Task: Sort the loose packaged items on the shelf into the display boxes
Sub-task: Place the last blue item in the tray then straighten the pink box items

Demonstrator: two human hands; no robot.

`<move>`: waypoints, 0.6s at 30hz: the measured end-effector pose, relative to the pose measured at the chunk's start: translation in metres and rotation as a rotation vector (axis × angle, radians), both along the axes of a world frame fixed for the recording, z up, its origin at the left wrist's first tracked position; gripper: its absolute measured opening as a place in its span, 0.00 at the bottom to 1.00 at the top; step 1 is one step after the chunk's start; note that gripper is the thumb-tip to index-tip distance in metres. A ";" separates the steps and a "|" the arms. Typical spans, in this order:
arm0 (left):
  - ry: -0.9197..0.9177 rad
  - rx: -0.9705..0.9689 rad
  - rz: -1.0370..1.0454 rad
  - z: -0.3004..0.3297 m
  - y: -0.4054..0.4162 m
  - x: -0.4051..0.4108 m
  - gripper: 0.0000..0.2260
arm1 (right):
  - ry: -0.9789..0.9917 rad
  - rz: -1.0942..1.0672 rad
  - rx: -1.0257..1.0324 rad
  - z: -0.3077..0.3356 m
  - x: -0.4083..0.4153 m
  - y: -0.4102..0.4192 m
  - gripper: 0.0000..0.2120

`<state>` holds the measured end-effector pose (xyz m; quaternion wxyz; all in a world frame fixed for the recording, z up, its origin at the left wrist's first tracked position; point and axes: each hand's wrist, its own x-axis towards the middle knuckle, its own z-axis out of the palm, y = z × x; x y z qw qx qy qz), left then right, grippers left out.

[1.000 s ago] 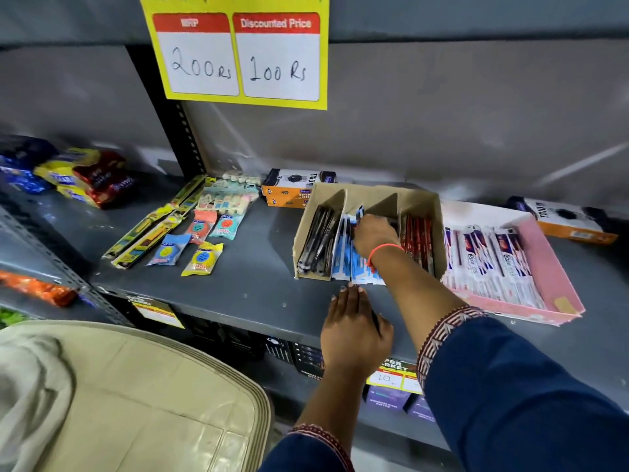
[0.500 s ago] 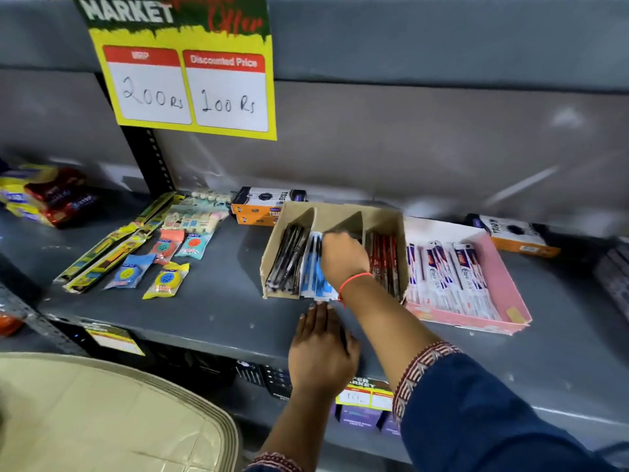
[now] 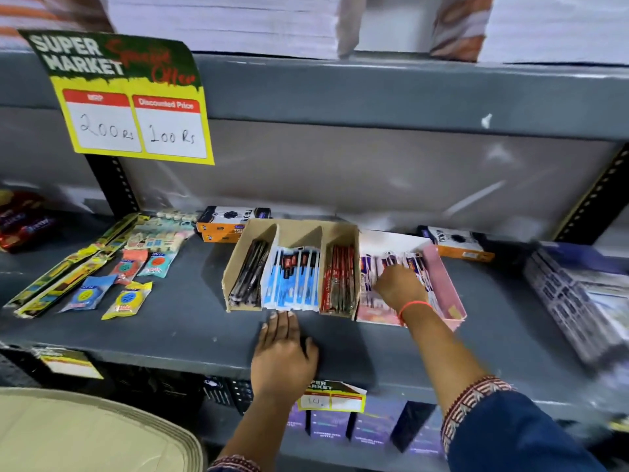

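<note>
Gone from the middle slot of the cardboard display box (image 3: 340, 233), the right hand (image 3: 400, 289), now across into the pink tray (image 3: 446, 284), palm down on the white-and-purple packs (image 3: 369, 277). Fingers curled over them; closed on a pack or merely pressing, cannot tell. Left hand (image 3: 284, 352) flat and spread on the shelf (image 3: 177, 321), holding nothing, fingertips just short of the blue packs (image 3: 294, 281).

Long axes running front to back everywhere in the boxes. Loose goods well off to the left: two long yellow strips (image 3: 68, 267) lying diagonally, five small sachets (image 3: 127, 298) beside them. Left hand clearly the nearer for those, by my judgement. Three slots in the cardboard box, all stocked; one pink tray.
</note>
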<state>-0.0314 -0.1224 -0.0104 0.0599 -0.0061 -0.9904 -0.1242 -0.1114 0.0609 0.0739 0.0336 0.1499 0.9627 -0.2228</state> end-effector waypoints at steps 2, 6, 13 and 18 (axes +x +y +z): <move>-0.022 -0.007 0.006 0.002 0.000 0.001 0.32 | -0.059 -0.002 -0.018 -0.010 0.002 0.002 0.12; -0.037 -0.011 0.004 0.004 0.000 0.001 0.28 | -0.065 -0.001 -0.005 -0.011 0.004 0.000 0.13; -0.013 -0.024 0.010 0.001 0.000 0.000 0.32 | -0.023 -0.010 0.094 -0.013 0.001 -0.001 0.14; -0.015 -0.019 0.011 0.001 0.000 0.000 0.32 | 0.001 0.026 0.172 -0.009 0.003 -0.005 0.15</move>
